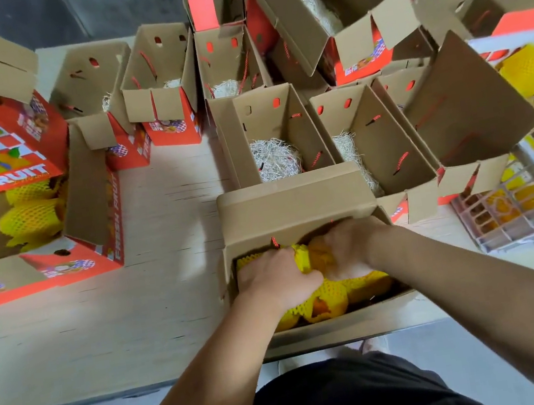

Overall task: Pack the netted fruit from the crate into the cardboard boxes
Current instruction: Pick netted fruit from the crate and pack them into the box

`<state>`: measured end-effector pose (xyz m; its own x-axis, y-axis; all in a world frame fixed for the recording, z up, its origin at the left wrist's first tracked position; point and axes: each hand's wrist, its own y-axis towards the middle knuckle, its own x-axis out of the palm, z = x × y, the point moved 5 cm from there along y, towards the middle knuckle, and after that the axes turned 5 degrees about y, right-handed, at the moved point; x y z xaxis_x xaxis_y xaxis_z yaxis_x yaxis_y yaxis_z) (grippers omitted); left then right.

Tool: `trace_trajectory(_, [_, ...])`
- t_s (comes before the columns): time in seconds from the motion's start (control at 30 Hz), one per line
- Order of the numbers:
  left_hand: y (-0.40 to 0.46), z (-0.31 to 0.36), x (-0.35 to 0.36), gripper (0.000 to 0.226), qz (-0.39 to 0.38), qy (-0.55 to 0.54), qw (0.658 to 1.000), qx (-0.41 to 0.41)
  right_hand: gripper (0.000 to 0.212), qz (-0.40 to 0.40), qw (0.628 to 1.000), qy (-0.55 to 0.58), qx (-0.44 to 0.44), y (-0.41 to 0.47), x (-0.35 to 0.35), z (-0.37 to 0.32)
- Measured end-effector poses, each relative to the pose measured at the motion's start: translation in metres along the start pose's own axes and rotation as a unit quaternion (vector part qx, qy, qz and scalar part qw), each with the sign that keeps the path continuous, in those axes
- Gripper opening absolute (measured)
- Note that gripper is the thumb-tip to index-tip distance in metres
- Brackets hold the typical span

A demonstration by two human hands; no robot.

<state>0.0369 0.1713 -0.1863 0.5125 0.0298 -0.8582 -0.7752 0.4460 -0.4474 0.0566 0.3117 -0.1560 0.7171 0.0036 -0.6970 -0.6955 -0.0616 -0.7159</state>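
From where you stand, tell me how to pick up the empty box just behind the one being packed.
Grip the empty box by its two long side walls near the rim, coming from above: its top is open, flaps up, and neighbours crowd its sides.

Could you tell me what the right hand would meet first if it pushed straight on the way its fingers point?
Probably the netted fruit beneath the right hand, which it already touches inside the near box.

Left of the near box [293, 205] we see bare table [169, 251]; behind it and to its right, open boxes [385, 143] stand crowded and block passage.
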Motion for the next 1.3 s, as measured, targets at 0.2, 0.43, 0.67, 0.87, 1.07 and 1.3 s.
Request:
trace_trajectory(0.2, [0.005, -0.005, 0.002, 0.051, 0.022, -0.012, 0.999, -0.025, 0.051, -0.153, 0.980, -0.123, 0.045, -0.009, 0.016, -0.010])
trace_trajectory(0.43, [0.001, -0.022, -0.004, 0.059, 0.001, -0.034, 0.999, -0.012, 0.063, -0.135, 0.973, -0.171, 0.079, -0.008, -0.002, 0.008])
trace_trajectory(0.67, [-0.005, -0.019, -0.006, 0.052, -0.057, -0.024, 0.998, 0.031, 0.054, -0.088, 0.974, -0.211, 0.003, -0.016, 0.024, -0.005])
trace_trajectory(0.87, [-0.002, -0.008, 0.006, 0.075, -0.124, 0.003, 0.990, 0.061, 0.043, -0.160, 0.957, -0.234, 0.058, -0.018, 0.015, -0.002])
trace_trajectory(1.07, [-0.008, 0.007, 0.014, 0.064, -0.146, -0.074, 0.981, 0.106, 0.056, -0.150, 0.972, -0.179, 0.032, -0.032, 0.004, 0.006])
trace_trajectory(1.3, [-0.018, -0.037, -0.021, 0.063, 0.067, -0.234, 0.970, -0.023, 0.044, -0.121, 0.989, -0.075, -0.042, -0.025, 0.000, -0.009])
